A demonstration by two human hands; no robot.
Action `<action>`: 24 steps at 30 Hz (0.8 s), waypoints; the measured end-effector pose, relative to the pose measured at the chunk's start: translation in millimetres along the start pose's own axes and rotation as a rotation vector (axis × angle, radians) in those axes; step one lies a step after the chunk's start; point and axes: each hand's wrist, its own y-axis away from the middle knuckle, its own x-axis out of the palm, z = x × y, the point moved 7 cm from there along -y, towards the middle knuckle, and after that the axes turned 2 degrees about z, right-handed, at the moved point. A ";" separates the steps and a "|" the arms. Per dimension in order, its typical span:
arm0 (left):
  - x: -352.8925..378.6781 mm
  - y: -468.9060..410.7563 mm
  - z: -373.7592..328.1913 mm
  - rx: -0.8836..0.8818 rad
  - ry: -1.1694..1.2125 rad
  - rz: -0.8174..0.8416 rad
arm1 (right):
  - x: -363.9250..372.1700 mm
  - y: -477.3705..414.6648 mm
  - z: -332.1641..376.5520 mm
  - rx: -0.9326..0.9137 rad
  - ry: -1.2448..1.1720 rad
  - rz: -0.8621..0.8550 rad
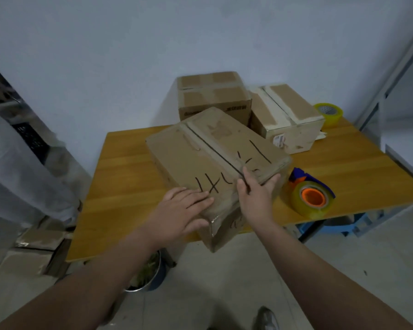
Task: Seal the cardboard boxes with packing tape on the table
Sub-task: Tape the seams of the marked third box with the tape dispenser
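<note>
The worn brown box (pixel 215 158), marker-scrawled with its seam gaping, overhangs the desk (pixel 119 177), the left hand (pixel 184 210) flat on top with fingers (pixel 199 198) straight, the right hand (pixel 255 194) gripping its edge with curled fingers.

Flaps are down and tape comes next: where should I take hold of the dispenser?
Probably the blue frame of the dispenser, from above and the right, with the right hand. The roll fills its near side, the box stands close on its left, and the frame juts out behind the roll, uncovered.
</note>
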 end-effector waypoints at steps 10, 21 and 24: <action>19.8 5.7 92.8 -0.079 -0.138 0.223 | -24.8 -34.2 22.7 -0.119 0.009 0.316; 26.8 -18.9 29.8 -0.443 -0.007 0.082 | -37.0 0.8 11.4 -0.007 0.370 -0.059; 17.4 -31.3 24.7 -0.466 -0.015 0.057 | -22.1 7.0 2.0 0.058 0.258 -0.008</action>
